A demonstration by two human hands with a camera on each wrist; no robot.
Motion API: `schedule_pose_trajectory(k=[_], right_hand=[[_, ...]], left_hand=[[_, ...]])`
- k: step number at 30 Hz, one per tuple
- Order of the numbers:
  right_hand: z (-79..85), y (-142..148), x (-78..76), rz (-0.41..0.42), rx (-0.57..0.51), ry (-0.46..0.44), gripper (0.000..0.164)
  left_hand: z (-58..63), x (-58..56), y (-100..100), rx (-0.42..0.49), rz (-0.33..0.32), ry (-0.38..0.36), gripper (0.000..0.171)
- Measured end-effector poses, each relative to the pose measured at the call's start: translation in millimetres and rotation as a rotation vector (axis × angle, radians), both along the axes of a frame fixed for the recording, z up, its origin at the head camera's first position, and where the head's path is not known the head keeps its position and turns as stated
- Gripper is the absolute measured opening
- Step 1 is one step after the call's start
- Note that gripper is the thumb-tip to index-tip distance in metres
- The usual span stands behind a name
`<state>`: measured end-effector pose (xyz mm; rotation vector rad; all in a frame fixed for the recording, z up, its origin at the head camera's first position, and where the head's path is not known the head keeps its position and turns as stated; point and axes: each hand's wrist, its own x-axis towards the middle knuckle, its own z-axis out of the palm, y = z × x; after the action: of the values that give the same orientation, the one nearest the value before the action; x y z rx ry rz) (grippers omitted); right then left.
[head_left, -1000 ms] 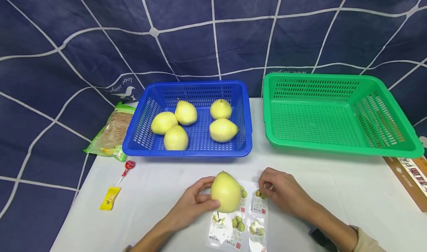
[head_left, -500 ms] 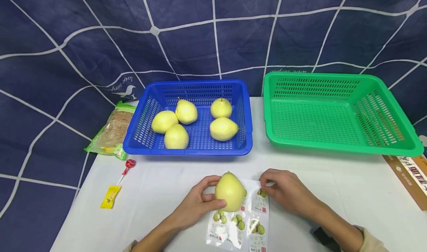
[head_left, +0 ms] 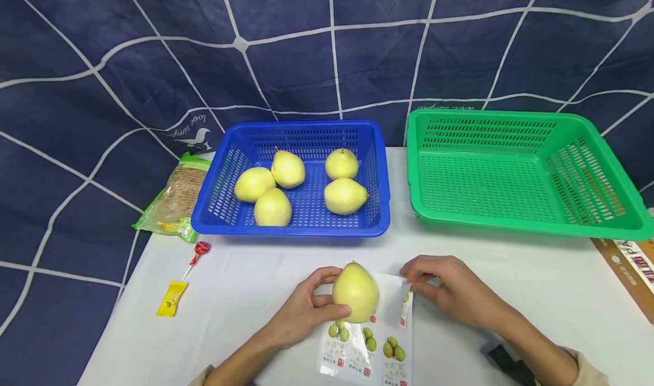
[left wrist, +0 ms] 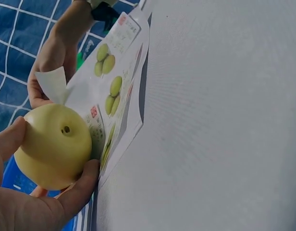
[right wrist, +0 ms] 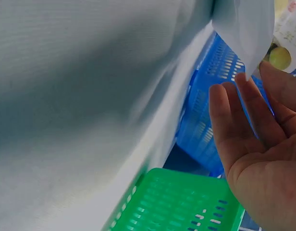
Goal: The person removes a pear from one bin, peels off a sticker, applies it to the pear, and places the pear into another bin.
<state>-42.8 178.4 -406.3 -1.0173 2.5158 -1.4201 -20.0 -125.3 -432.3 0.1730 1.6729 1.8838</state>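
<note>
We see the L hand (head_left: 301,312) at approx. 6 o'clock of the head view, gripping a yellow-green pear (head_left: 355,292) btwn thumb & fingers; stem up, it's held over the upper part of a pear-printed label sheet (head_left: 378,340). The R hand (head_left: 452,292), at the pear's 3 o'clock, pinches a part-lifted label (head_left: 405,307) btwn thumb & fingertip. Taking the held pear as clock centre, we find a blue basket (head_left: 291,231) w/ 5 other pears (head_left: 288,169) at 11; a green basket (head_left: 526,225) at 2; a clear-and-green food bag (head_left: 176,196) at 10; a red lollipop (head_left: 201,248) btwn 9 & 10; a yellow-wrapped sweet (head_left: 172,299) at 9; a printed brown box (head_left: 620,272), partly cut off, at 3. A navy, white-gridded cloth (head_left: 378,57) hangs at 12, beyond the white tabletop (head_left: 255,278).
</note>
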Motion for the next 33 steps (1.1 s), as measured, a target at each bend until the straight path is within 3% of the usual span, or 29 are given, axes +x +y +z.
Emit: schedule_pose_trajectory(k=[12, 17, 25, 33], right_hand=[[-1.9, 6.4, -0.3, -0.025, 0.028, -0.06, 0.029], [2.2, 6.9, 0.0, -0.09, 0.034, -0.1, 0.035], [4.5, 13.2, 1.8, -0.031, 0.006, -0.134, 0.034], [7.5, 13.8, 4.9, -0.04, 0.0, -0.144, 0.031]], left_hand=[[-1.4, -0.3, 0.1, -0.02, 0.005, -0.003, 0.061], [-1.0, -0.5, 1.0, -0.028, 0.002, 0.03, 0.061], [0.5, -2.0, -0.2, -0.06, 0.006, 0.032, 0.062], [1.9, -1.2, 0.8, -0.065, 0.003, 0.024, 0.063]])
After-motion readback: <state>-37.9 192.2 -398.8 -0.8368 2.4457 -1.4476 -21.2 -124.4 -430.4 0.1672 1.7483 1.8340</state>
